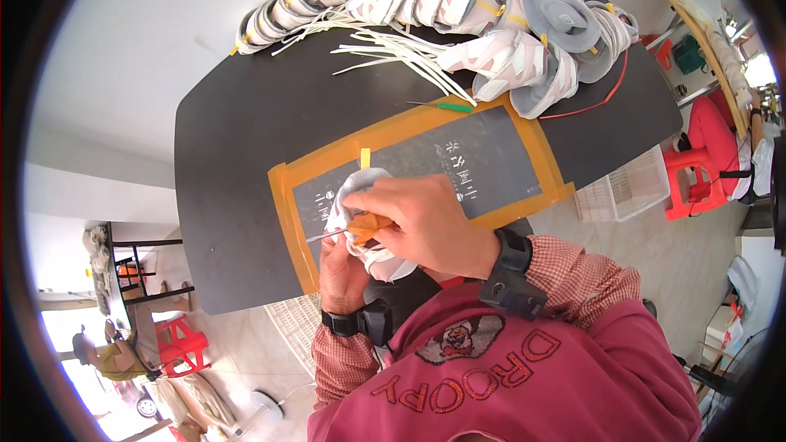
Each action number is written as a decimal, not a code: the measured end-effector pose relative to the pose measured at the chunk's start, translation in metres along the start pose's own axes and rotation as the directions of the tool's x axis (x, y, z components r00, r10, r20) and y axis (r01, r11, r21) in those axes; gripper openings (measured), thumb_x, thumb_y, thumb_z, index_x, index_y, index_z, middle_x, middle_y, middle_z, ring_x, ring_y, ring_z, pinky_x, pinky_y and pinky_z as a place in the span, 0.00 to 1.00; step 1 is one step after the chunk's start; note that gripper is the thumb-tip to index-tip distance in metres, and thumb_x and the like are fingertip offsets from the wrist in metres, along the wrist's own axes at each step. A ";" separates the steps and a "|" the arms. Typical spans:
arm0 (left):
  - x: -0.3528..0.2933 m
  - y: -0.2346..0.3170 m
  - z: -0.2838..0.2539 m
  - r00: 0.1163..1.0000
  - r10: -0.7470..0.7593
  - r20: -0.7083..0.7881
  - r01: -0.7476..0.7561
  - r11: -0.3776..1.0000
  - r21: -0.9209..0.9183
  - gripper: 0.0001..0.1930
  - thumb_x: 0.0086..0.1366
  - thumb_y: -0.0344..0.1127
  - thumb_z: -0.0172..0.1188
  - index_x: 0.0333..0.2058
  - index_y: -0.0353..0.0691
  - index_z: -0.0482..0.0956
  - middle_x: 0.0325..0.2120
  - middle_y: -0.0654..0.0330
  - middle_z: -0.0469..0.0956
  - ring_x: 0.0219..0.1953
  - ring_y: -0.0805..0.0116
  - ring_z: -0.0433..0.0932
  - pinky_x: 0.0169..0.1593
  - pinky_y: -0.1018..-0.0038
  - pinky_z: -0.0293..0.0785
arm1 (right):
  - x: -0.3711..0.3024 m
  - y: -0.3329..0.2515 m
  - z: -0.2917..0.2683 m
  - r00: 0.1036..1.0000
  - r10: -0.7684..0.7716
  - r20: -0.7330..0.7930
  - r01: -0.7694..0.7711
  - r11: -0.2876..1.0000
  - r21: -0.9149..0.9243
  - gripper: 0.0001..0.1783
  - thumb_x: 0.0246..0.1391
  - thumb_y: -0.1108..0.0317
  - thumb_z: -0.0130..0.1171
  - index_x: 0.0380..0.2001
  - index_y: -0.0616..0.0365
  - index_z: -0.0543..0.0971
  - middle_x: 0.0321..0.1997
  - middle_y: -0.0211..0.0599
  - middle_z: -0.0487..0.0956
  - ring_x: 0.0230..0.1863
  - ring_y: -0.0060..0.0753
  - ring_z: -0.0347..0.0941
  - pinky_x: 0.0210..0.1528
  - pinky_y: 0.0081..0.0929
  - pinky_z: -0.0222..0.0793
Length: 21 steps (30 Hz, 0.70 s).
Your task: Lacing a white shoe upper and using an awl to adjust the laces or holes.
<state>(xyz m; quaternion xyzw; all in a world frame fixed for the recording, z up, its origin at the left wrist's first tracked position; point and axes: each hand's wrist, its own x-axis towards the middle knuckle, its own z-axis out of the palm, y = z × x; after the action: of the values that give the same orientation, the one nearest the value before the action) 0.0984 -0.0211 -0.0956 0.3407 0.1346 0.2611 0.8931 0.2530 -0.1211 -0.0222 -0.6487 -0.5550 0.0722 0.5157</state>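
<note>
A pale shoe upper (394,268) with a grey padded collar and a yellow tab lies under both hands, near the front of the table. My left hand (339,280) is closed round its lower left side; part of those fingers is hidden behind the upper. In my right hand (438,225) is a thin metal-shafted hand tool with an orange handle (366,227). Its shaft points left, across the upper by my left fingertips. The exact kind of tip cannot be made out.
Dark table (233,172) with a tape-edged mat (499,147). Beyond the mat lie a green-handled tool (455,107), loose white laces (409,57) and piled shoe uppers (499,57). A white plastic basket (624,188) and a red stool (688,184) with a seated person stand at right.
</note>
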 end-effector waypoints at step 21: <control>0.001 0.003 0.016 0.999 -0.037 -0.014 0.038 0.997 0.074 0.23 0.57 0.32 0.66 0.51 0.36 0.72 0.44 0.58 0.78 0.46 0.66 0.78 0.53 0.68 0.74 | -0.004 0.018 0.000 0.957 -0.221 -0.190 0.226 0.974 0.009 0.14 0.35 0.76 0.62 0.31 0.54 0.77 0.23 0.32 0.73 0.24 0.39 0.73 0.25 0.34 0.66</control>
<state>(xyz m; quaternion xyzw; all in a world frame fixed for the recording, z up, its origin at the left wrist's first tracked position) 0.1049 -0.0278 -0.0817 0.3693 0.1563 0.2415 0.8837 0.2632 -0.1212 -0.0373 -0.5778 -0.5724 -0.0398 0.5804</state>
